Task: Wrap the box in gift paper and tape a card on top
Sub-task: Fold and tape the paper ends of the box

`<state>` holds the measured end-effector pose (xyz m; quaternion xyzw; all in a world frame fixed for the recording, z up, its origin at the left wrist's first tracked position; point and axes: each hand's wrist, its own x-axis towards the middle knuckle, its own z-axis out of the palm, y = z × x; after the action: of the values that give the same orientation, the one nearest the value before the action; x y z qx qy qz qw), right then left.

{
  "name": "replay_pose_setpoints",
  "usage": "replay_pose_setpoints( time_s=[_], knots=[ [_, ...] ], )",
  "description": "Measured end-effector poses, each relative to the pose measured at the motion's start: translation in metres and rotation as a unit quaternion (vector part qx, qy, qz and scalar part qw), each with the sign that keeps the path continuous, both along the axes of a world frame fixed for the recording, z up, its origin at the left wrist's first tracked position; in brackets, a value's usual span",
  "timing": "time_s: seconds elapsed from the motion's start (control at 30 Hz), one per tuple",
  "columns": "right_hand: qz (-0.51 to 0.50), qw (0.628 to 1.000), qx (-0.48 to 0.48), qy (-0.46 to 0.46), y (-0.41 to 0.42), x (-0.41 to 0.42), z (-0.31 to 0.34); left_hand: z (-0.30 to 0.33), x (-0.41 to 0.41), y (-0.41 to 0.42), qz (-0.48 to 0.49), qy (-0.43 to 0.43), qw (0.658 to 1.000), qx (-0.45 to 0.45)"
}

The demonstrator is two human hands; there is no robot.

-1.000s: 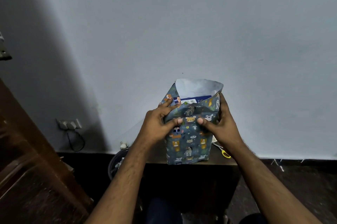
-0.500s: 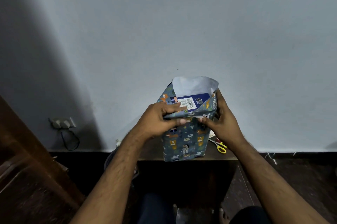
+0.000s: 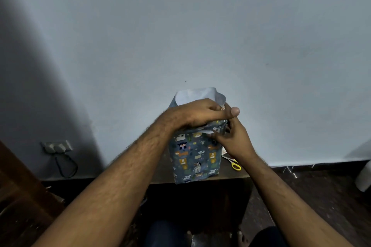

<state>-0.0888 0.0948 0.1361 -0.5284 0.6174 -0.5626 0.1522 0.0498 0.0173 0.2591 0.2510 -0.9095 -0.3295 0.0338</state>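
A box wrapped in blue gift paper with cartoon animals (image 3: 195, 156) stands upright on a small dark table (image 3: 234, 174) against the wall. The paper's white inner side (image 3: 197, 95) sticks up at the back of the open top. My left hand (image 3: 200, 113) lies across the top of the box and presses the near flap down over it. My right hand (image 3: 233, 138) grips the paper at the upper right corner, thumb raised. The box itself is hidden under hand and paper. No card is in view.
Yellow-handled scissors (image 3: 233, 163) lie on the table right of the box. A wall socket with a black cable (image 3: 57, 147) is low on the left. Wooden furniture (image 3: 18, 192) stands at the left, a white object (image 3: 364, 178) at the right edge.
My left hand has moved from the front of the box up over its top, folding the near flap down and covering the box's label. My right hand shifted to the right corner.
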Motion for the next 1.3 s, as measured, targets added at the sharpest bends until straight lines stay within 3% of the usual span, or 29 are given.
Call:
replay_pose_setpoints(
  time_s=[0.07,0.13,0.3,0.47,0.57,0.63,0.73,0.83,0.9,1.0,1.03,1.13,1.3],
  knots=[
    [0.003,1.000,0.001,0.000,0.003,-0.002,0.001,0.001,-0.009,0.001,-0.004,-0.018,0.996,-0.083],
    [0.005,1.000,0.002,0.003,0.005,-0.004,0.002,0.003,-0.011,0.004,0.014,-0.015,0.996,-0.083],
    [0.012,1.000,0.015,0.024,0.007,-0.004,0.006,0.006,0.002,0.004,0.023,0.013,1.000,0.012],
    [0.024,0.998,0.026,0.044,0.007,-0.007,0.014,0.006,0.011,0.002,0.059,0.106,0.986,0.112],
    [0.049,0.997,0.033,0.059,0.005,-0.009,0.018,0.002,0.018,-0.001,0.082,0.171,0.974,0.127],
    [0.058,0.997,0.031,0.048,0.004,-0.011,0.021,-0.003,0.024,-0.003,0.129,0.269,0.950,0.092],
    [0.064,0.997,0.032,0.034,0.003,-0.013,0.024,-0.023,0.041,-0.002,0.217,0.434,0.870,-0.085],
    [0.081,0.995,0.040,0.031,0.002,-0.014,0.024,-0.054,0.055,-0.008,0.273,0.508,0.805,-0.138],
    [0.094,0.995,0.036,0.020,0.001,-0.016,0.025,-0.072,0.062,-0.014,0.327,0.506,0.796,-0.058],
    [0.119,0.993,0.023,0.006,0.001,-0.016,0.025,-0.087,0.063,-0.024,0.361,0.453,0.790,0.201],
    [0.125,0.992,0.022,0.002,0.002,-0.014,0.025,-0.092,0.063,-0.026,0.346,0.429,0.800,0.239],
    [0.109,0.992,0.029,-0.052,0.007,-0.004,0.028,-0.098,0.061,-0.031,0.301,0.420,0.819,0.251],
    [0.117,0.984,0.030,-0.127,0.015,-0.005,0.040,-0.090,0.065,-0.036,0.267,0.424,0.798,0.336]
  ],
)
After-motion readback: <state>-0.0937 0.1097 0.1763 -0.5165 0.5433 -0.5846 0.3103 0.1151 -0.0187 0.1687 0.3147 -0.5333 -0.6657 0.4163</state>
